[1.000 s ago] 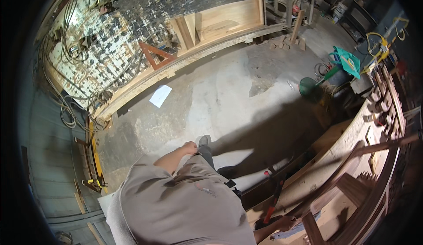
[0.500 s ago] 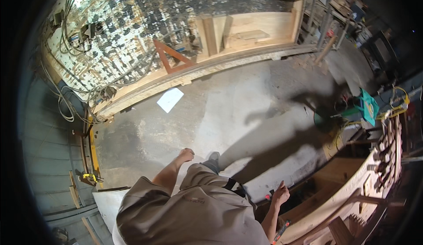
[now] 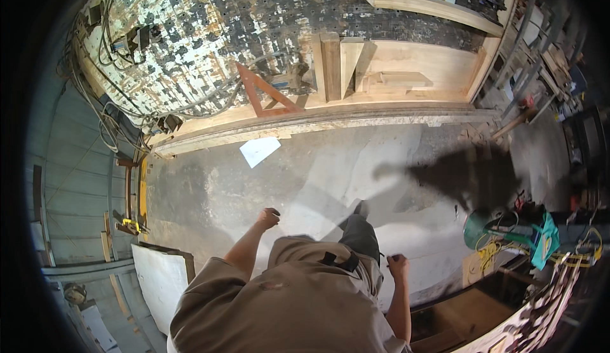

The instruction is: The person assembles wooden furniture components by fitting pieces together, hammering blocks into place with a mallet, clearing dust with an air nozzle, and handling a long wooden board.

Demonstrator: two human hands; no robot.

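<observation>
My left hand (image 3: 269,217) hangs over the concrete floor in front of my body, its fingers loosely curled and nothing seen in them. My right hand (image 3: 398,264) is at my right side near my hip, also with curled fingers; no held thing shows. Neither hand touches anything. Beyond my left hand, a white sheet (image 3: 260,151) lies on the floor beside the workbench. A reddish-brown triangular set square (image 3: 265,92) rests on the bench's near edge.
The long workbench (image 3: 222,19) has a worn, perforated top with wooden boards (image 3: 419,64) and hoses. At right stand a wooden rack (image 3: 530,321) of clamps, a green bag (image 3: 544,242) and yellow cords (image 3: 488,254). A white panel (image 3: 159,283) leans at left.
My body and view have turned to the right, and one leg has stepped forward. My right hand has come forward and inward, away from the wooden rack. My left hand stays in front, still curled.
</observation>
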